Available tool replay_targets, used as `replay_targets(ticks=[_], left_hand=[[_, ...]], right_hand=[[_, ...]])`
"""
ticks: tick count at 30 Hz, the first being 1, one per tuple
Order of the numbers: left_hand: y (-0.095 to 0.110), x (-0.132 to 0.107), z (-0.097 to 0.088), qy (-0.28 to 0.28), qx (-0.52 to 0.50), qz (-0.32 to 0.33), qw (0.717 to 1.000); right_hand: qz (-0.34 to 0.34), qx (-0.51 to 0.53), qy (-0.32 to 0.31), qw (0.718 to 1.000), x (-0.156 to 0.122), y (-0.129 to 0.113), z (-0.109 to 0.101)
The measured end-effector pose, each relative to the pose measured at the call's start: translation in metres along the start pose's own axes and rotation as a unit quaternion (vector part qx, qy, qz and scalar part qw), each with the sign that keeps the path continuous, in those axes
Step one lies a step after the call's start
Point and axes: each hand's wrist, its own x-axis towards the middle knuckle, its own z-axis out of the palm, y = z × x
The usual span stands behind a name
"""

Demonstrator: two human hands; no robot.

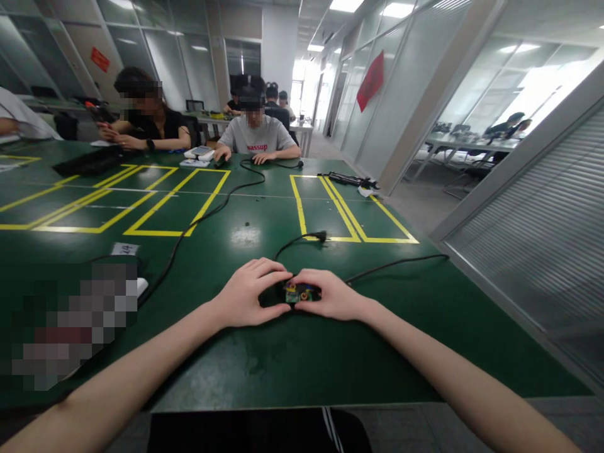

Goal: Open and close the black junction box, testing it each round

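Note:
Low over the green tabletop, a small circuit board point(292, 296) with green and copper-coloured parts sits in what looks like a black casing between my two hands. My left hand point(250, 290) curves round its left end, thumb below and fingers above. From the other side, my right hand point(333, 294) pinches the right end, its fingertips beside a copper coil. Part of the board is hidden behind my fingers. One black cord with a plug point(321, 236) runs out behind my hands, and another black cord point(401, 261) stretches off to the right.
Yellow tape rectangles point(202, 234) mark the green table point(226, 371). A long black cable point(226, 195) crosses it to a pixelated object point(80, 321) on the left. A black folded stand-like object point(349, 180) lies at the far right. Co-workers sit across the table, their hands apart from mine.

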Motion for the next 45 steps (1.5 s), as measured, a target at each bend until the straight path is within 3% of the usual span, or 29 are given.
replay_targets(ticks=[3, 6, 14, 21, 26, 45], left_hand=[[0.007, 0.001, 0.001, -0.060, -0.038, 0.013, 0.997], [0.010, 0.003, 0.001, -0.084, -0.030, 0.009, 0.996], [0.000, 0.002, 0.002, -0.080, -0.016, -0.062, 0.995], [-0.005, -0.004, 0.003, -0.088, -0.080, -0.107, 0.987], [-0.005, -0.003, 0.002, -0.097, -0.063, -0.104, 0.988], [-0.007, 0.002, 0.000, -0.011, -0.041, -0.087, 0.995]], right_hand=[[-0.058, 0.012, -0.044, 0.997, -0.003, -0.021, 0.015], [-0.056, 0.006, -0.028, 0.998, -0.005, -0.020, 0.016], [-0.023, 0.031, 0.096, 0.995, 0.000, -0.002, 0.005], [-0.004, 0.038, 0.079, 0.996, 0.002, 0.005, -0.002], [-0.018, 0.049, 0.089, 0.995, 0.000, 0.001, -0.003], [0.026, 0.008, 0.083, 0.996, 0.005, -0.003, 0.007]])
